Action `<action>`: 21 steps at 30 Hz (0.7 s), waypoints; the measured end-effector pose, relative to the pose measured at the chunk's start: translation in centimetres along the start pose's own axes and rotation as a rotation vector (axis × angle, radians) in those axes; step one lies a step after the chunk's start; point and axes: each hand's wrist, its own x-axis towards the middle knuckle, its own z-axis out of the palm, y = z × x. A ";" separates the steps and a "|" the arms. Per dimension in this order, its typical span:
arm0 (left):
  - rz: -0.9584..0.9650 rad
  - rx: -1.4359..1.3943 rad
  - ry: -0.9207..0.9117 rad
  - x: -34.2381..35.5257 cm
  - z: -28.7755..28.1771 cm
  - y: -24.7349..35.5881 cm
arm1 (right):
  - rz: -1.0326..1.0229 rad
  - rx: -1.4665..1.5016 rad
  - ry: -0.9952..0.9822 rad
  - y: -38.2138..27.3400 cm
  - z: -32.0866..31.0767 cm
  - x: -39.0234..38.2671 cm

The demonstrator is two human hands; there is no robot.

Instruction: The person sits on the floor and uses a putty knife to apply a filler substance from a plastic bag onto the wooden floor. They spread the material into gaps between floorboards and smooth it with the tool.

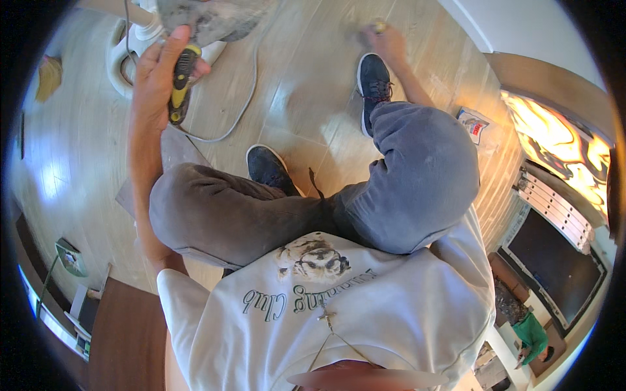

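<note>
My left hand [153,85] is raised at the upper left, wrapped around the black and yellow handle of a wide putty knife [218,18]. Its broad grey blade is smeared with pale residue and runs off the top edge of the view. Beyond my right shoe [374,81], my right hand [388,44] is low near the wood-look floor [297,85]. Its fingers are closed around a small yellowish thing [379,27], which motion blur keeps me from naming. My left shoe [268,168] stands between my bent knees.
A white stand base [120,65] is at the upper left, with a pale cable [251,98] curving across the floor. Beside my right knee lies a small printed packet [474,124]. A bright screen [557,146] and a dark panel [554,257] are at right; a person in green [533,335] is lower right.
</note>
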 end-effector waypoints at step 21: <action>0.021 -0.045 0.063 -7.4 -5.0 -4.5 | 0.405 0.172 -0.348 1.3 -4.5 -8.6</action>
